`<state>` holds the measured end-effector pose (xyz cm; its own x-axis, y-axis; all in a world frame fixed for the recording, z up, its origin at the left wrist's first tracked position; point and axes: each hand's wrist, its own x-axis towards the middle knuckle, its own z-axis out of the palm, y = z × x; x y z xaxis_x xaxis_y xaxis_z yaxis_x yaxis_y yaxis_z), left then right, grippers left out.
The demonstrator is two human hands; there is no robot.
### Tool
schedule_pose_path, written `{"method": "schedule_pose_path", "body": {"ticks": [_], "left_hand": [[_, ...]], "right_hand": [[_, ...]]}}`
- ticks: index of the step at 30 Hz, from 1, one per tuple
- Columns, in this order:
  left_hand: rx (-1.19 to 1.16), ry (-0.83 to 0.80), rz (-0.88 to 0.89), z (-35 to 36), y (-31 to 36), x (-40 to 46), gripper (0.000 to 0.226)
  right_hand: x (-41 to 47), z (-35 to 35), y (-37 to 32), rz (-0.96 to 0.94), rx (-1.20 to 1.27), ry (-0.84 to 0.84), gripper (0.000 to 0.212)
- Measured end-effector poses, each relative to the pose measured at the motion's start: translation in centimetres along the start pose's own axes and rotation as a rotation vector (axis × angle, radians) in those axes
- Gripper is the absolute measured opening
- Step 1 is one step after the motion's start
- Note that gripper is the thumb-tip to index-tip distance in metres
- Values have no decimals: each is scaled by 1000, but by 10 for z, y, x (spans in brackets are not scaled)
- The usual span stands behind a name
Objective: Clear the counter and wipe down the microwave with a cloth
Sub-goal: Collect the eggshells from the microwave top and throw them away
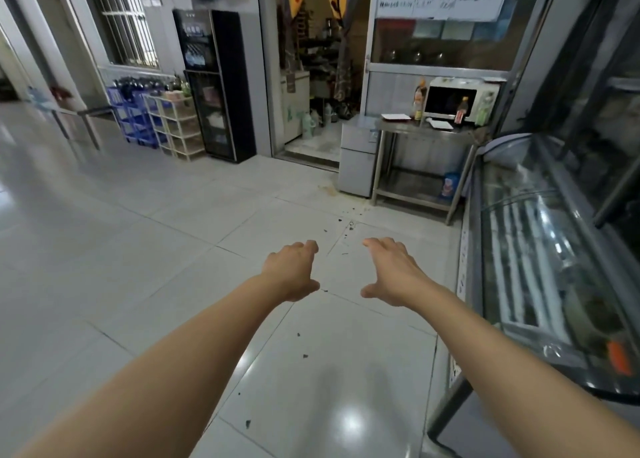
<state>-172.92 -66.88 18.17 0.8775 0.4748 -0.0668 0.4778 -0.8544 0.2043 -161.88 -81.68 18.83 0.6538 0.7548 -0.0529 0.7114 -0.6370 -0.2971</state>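
Both bare hands reach forward at waist height over the pale tiled floor (173, 250), palms down. The left hand (294, 270) and the right hand (391, 270) have their fingers loosely spread, only slightly bent, and neither holds anything; I judge this the walk-up, before any clearing starts.

The steel surface (429, 130) stands well ahead at about one o'clock, against the wall. On it sits the white box-shaped microwave with the dark door (457, 101), with a flat white tray (396, 116) at its nine o'clock side, a clear plastic bottle with a red label (461, 109) in front of the door, and a pale green bottle (483, 111) at three o'clock. No cloth shows.

The floor between is open; a glass-fronted display case (540, 250) hems the three o'clock side, and a small grey fridge (358, 156) flanks the surface's left leg.
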Motion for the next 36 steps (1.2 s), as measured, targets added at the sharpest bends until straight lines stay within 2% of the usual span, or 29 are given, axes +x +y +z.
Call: {"method": "schedule_pose_path", "body": {"ticks": [9, 17, 22, 28, 36], "left_hand": [[28, 7, 133, -15, -26, 179, 61], [71, -33, 265, -45, -47, 359, 62], [5, -54, 322, -51, -43, 444, 64], [-6, -62, 356, -42, -30, 541, 65], [-28, -54, 316, -39, 22, 714, 65]], "right_hand": [[157, -9, 18, 87, -14, 47, 92], [297, -39, 38, 222, 24, 100, 85], [360, -51, 61, 290, 31, 106, 83], [450, -56, 108, 325, 36, 132, 78], [604, -89, 211, 319, 47, 136, 77]]}}
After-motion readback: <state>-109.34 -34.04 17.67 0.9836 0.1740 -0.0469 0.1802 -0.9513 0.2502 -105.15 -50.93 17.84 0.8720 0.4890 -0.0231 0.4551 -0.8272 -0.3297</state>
